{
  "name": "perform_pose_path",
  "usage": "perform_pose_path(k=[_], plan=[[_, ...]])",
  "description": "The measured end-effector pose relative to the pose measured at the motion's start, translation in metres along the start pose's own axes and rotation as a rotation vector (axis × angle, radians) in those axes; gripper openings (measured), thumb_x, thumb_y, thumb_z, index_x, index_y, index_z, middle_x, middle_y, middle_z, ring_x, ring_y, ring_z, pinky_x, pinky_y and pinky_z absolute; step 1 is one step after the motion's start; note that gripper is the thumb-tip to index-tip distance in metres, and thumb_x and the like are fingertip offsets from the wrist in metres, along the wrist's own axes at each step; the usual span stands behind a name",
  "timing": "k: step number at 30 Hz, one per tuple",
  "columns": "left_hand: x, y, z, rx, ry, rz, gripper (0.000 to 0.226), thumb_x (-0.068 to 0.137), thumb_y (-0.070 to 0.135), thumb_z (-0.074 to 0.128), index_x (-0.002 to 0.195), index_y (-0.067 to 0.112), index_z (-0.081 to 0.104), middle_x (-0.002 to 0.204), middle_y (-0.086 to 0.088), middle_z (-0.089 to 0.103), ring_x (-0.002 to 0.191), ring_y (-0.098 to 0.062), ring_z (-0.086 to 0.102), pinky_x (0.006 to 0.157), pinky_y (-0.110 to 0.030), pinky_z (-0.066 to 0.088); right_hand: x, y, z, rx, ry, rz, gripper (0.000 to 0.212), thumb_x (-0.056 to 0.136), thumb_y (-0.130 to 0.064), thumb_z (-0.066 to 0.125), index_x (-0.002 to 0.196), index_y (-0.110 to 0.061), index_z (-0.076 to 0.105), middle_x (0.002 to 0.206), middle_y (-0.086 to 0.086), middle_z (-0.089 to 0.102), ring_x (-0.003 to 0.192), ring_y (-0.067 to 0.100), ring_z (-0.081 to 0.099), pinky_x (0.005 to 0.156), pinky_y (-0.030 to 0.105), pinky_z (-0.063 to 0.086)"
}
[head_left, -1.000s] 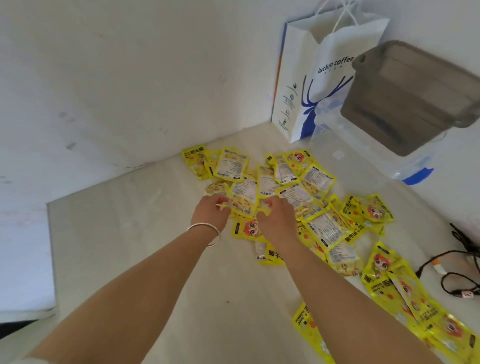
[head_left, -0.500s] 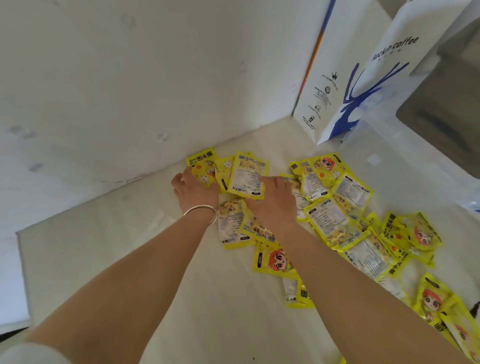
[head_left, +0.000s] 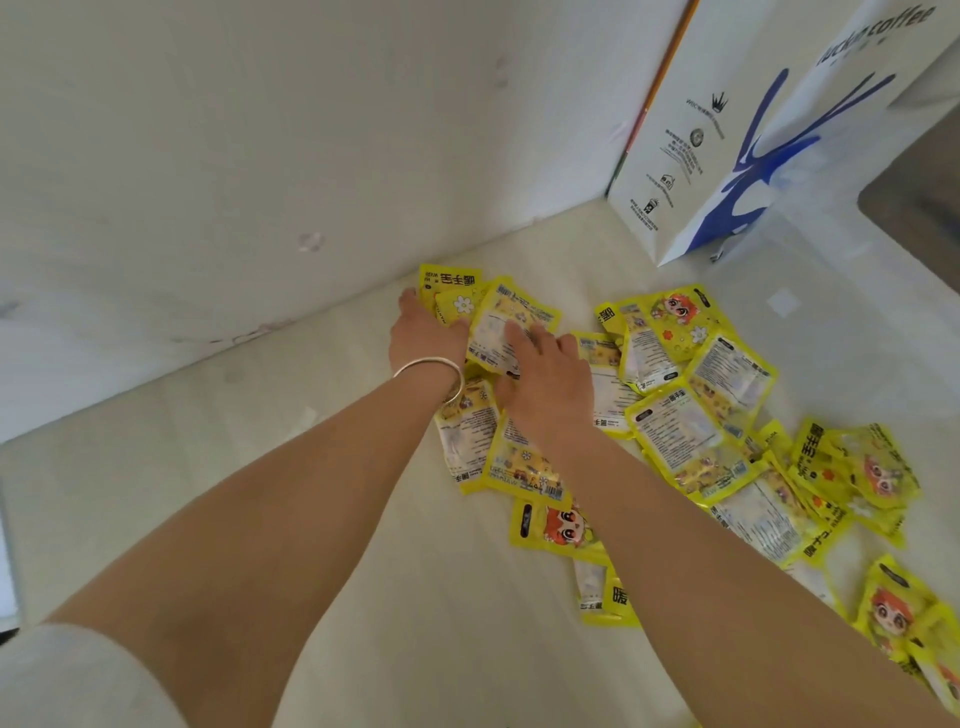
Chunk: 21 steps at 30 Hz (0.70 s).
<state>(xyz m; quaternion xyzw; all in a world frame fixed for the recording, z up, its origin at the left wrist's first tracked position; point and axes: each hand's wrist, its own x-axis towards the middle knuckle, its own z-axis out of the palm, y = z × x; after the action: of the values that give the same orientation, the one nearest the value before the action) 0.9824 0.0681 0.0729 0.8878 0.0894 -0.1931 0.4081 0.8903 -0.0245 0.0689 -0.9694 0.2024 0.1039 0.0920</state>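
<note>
Left hand (head_left: 427, 335): at the pile's far-left edge near the wall (head_left: 208, 156), against the flower packet (head_left: 461, 304). Its fingertips are hidden, so I cannot tell its grip.
Right hand (head_left: 548, 379): fingers straight, flat on the label-side packet (head_left: 498, 325) just beside.
Yellow packets (head_left: 691, 431): scattered rightward, overlapping.
Bangle (head_left: 434, 366): left wrist.
Paper bag (head_left: 727, 156): upright in the corner, apart from the pile.

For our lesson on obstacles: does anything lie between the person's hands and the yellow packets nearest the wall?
Nothing visible does. The left hand already touches the yellow packets by the wall, and the right hand rests on top of one of them. The white paper bag stands apart, off to the right.
</note>
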Motion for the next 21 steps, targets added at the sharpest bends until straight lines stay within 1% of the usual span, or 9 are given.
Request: perform_pose_path(k=[4,6,9,11,15,17,18,19,21], plan=[[-0.002,0.009,-0.005,-0.190,-0.098,-0.112,0.068,0.080,0.035,0.069,0.136,0.013,0.039,0.128,-0.008,0.059,0.113,-0.029,0.060,0.093,-0.035,0.048,0.001,0.003,0.001,0.081,0.069,-0.077,0.058,0.093,-0.028,0.044,0.148,-0.021,0.027,0.149,0.002,0.038,0.122,0.032,0.038,0.098,0.039,0.036],[-0.009,0.014,-0.007,-0.314,-0.144,-0.142,0.065,0.073,0.039,0.073,0.127,0.013,0.048,0.118,-0.008,0.064,0.103,-0.029,0.064,0.091,-0.040,0.053,-0.002,0.001,0.000,0.230,0.124,-0.070,0.054,0.093,-0.020,0.046,0.146,-0.022,0.034,0.144,0.001,0.046,0.116,0.032,0.041,0.095,0.036,0.036],[-0.006,0.006,0.001,-0.455,-0.204,-0.148,0.078,0.046,0.052,0.075,0.112,0.014,0.058,0.101,-0.010,0.070,0.088,-0.032,0.069,0.081,-0.050,0.057,-0.007,-0.002,-0.006,0.538,0.263,0.053,0.042,0.094,-0.015,0.047,0.135,-0.024,0.051,0.128,0.001,0.060,0.111,0.030,0.048,0.091,0.037,0.041],[-0.014,0.005,-0.001,-0.445,-0.220,-0.129,0.074,0.043,0.048,0.076,0.107,0.015,0.061,0.097,-0.010,0.072,0.085,-0.032,0.070,0.079,-0.050,0.058,-0.014,0.000,-0.014,0.756,0.323,0.166,0.033,0.095,-0.020,0.049,0.126,-0.023,0.059,0.117,0.001,0.066,0.110,0.028,0.055,0.090,0.039,0.046],[-0.040,-0.003,-0.016,-0.424,-0.218,-0.180,0.025,0.063,0.030,0.077,0.082,0.018,0.067,0.092,-0.012,0.073,0.085,-0.033,0.071,0.080,-0.052,0.057,-0.032,0.015,-0.030,1.142,0.268,0.547,0.039,0.092,-0.037,0.055,0.119,-0.009,0.061,0.108,0.007,0.064,0.106,0.029,0.059,0.085,0.036,0.045],[-0.048,-0.015,-0.018,-0.411,-0.192,-0.216,0.019,0.067,0.031,0.076,0.075,0.017,0.066,0.093,-0.014,0.073,0.086,-0.032,0.070,0.083,-0.051,0.056,-0.042,0.021,-0.029,1.347,0.163,0.758,0.053,0.089,-0.037,0.060,0.131,-0.007,0.051,0.118,0.006,0.057,0.115,0.028,0.054,0.092,0.037,0.042],[-0.052,-0.020,-0.017,-0.400,-0.176,-0.224,0.019,0.070,0.030,0.075,0.078,0.016,0.066,0.094,-0.014,0.072,0.086,-0.032,0.070,0.085,-0.047,0.056,-0.047,0.023,-0.026,1.382,0.088,0.840,0.065,0.087,-0.038,0.062,0.140,-0.006,0.041,0.134,0.008,0.051,0.124,0.029,0.049,0.100,0.040,0.040],[-0.056,-0.024,-0.016,-0.387,-0.163,-0.233,0.021,0.073,0.030,0.074,0.083,0.013,0.066,0.096,-0.016,0.072,0.087,-0.032,0.069,0.085,-0.045,0.056,-0.054,0.024,-0.024,1.364,0.019,0.886,0.073,0.086,-0.039,0.062,0.145,-0.006,0.032,0.145,0.009,0.043,0.130,0.031,0.043,0.103,0.042,0.038],[-0.063,-0.030,-0.014,-0.374,-0.142,-0.249,0.029,0.076,0.030,0.071,0.092,0.008,0.066,0.100,-0.019,0.070,0.089,-0.034,0.067,0.086,-0.044,0.053,-0.064,0.024,-0.018,1.249,-0.040,0.934,0.073,0.088,-0.037,0.059,0.145,-0.003,0.030,0.147,0.013,0.040,0.130,0.032,0.043,0.100,0.042,0.039]])
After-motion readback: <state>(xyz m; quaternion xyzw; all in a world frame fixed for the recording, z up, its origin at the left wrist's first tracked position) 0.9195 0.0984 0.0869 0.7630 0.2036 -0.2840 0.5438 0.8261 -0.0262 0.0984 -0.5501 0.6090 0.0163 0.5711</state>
